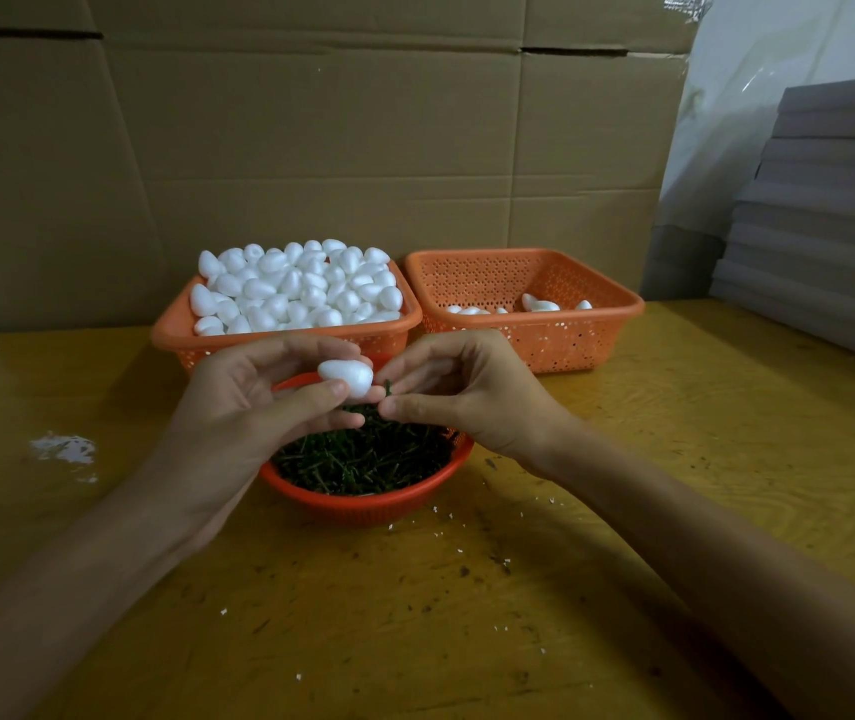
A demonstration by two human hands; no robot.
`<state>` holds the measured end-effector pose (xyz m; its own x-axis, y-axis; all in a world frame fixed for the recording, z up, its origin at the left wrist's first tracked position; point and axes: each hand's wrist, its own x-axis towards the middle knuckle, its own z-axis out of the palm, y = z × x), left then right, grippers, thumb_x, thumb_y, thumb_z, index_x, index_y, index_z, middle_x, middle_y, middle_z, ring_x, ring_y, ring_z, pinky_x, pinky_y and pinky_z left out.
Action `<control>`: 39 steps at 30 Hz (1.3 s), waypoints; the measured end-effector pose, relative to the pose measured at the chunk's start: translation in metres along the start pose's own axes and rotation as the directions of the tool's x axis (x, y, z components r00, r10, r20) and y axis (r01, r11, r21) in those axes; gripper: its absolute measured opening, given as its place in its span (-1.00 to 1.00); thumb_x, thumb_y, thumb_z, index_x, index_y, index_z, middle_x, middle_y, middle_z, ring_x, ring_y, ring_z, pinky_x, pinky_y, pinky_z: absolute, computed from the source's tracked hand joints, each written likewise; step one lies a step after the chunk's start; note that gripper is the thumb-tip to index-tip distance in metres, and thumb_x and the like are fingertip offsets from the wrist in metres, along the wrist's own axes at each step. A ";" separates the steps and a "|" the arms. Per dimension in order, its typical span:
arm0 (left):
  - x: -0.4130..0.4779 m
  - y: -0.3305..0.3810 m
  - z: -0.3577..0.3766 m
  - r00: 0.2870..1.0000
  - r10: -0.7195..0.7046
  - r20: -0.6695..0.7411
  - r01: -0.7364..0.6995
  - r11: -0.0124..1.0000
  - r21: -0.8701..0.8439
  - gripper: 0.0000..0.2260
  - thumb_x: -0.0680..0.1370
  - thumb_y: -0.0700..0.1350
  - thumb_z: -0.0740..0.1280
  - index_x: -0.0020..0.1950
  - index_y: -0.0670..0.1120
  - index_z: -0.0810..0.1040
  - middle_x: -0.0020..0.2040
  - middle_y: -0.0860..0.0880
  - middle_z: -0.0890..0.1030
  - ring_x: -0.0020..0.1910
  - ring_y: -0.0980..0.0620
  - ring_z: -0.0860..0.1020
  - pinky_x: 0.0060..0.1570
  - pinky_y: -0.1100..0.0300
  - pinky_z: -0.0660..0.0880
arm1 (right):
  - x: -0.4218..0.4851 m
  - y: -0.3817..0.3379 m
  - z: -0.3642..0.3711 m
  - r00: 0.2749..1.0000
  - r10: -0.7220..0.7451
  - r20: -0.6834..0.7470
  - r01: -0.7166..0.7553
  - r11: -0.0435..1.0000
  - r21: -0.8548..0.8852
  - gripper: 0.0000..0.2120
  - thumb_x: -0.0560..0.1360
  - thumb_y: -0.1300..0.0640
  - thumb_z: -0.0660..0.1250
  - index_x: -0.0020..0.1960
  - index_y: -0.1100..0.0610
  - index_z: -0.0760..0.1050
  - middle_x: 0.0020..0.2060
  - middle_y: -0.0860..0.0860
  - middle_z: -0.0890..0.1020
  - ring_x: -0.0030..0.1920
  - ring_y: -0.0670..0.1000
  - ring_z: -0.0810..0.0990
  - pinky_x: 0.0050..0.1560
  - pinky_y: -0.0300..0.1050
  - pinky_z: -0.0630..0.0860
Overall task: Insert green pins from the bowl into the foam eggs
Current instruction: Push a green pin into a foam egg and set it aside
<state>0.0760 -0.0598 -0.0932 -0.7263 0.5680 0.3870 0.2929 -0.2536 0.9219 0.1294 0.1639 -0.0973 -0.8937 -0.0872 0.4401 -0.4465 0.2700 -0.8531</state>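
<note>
My left hand (253,402) holds a white foam egg (346,376) between thumb and fingers, above a round red bowl (363,504) full of green pins (363,454). My right hand (461,392) pinches one green pin (388,388) right at the egg's right end. An orange basket (175,335) at the back left is heaped with foam eggs (300,288). A second orange basket (570,335) at the back right holds a few eggs (539,305).
The baskets and bowl stand on a worn yellow wooden table (622,511) dotted with white foam crumbs (64,449). Cardboard sheets (311,122) form a wall behind. A stack of grey boards (825,226) stands at the right edge.
</note>
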 end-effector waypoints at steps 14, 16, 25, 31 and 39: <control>0.000 -0.001 0.001 0.998 0.005 -0.069 -0.007 0.999 -0.034 -0.71 0.47 -0.17 0.47 0.17 -0.20 0.67 0.15 -0.17 0.73 0.11 -0.17 0.74 -0.07 0.20 0.67 | 0.001 -0.001 -0.003 0.999 0.047 0.015 -0.049 0.986 0.157 -0.78 0.57 0.37 0.42 0.21 0.27 0.61 -0.05 0.21 0.76 -0.06 0.13 0.76 0.00 -0.09 0.69; 0.000 -0.001 0.001 0.997 0.003 -0.071 -0.006 0.999 -0.037 -0.69 0.45 -0.15 0.48 0.17 -0.20 0.67 0.14 -0.17 0.74 0.10 -0.17 0.74 -0.08 0.20 0.67 | 0.000 -0.001 -0.004 0.998 0.057 0.015 -0.059 0.980 0.191 -0.81 0.58 0.38 0.40 0.19 0.31 0.59 -0.01 0.25 0.75 -0.06 0.13 0.76 0.00 -0.09 0.69; 0.000 0.000 0.002 0.997 -0.005 -0.075 0.003 1.000 -0.029 -0.70 0.46 -0.16 0.47 0.17 -0.19 0.67 0.12 -0.17 0.74 0.08 -0.17 0.74 -0.09 0.19 0.68 | 0.001 -0.003 -0.007 0.996 0.076 0.049 -0.086 0.969 0.231 -0.87 0.64 0.34 0.32 0.17 0.31 0.55 0.02 0.19 0.75 -0.02 0.09 0.76 0.04 -0.14 0.69; 0.000 0.001 0.002 0.997 -0.006 -0.079 0.004 1.000 -0.025 -0.69 0.44 -0.14 0.48 0.16 -0.19 0.68 0.12 -0.17 0.74 0.08 -0.17 0.74 -0.10 0.20 0.67 | 0.001 -0.005 -0.006 0.996 0.085 0.028 -0.089 0.972 0.217 -0.90 0.64 0.34 0.32 0.14 0.31 0.51 0.02 0.24 0.74 -0.04 0.11 0.76 0.04 -0.10 0.69; -0.001 0.001 0.002 0.997 -0.012 -0.080 0.011 1.000 -0.021 -0.78 0.43 -0.12 0.49 0.07 -0.07 0.74 0.13 -0.14 0.75 0.09 -0.14 0.74 -0.10 0.21 0.67 | 0.000 -0.006 -0.005 0.995 0.099 0.026 -0.103 0.978 0.181 -0.93 0.62 0.34 0.34 0.10 0.30 0.53 -0.05 0.18 0.76 -0.08 0.09 0.76 -0.04 -0.17 0.67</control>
<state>0.0784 -0.0586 -0.0924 -0.7771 0.5070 0.3729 0.2720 -0.2639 0.9254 0.1322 0.1669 -0.0907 -0.9345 -0.0846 0.3457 -0.3531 0.0997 -0.9303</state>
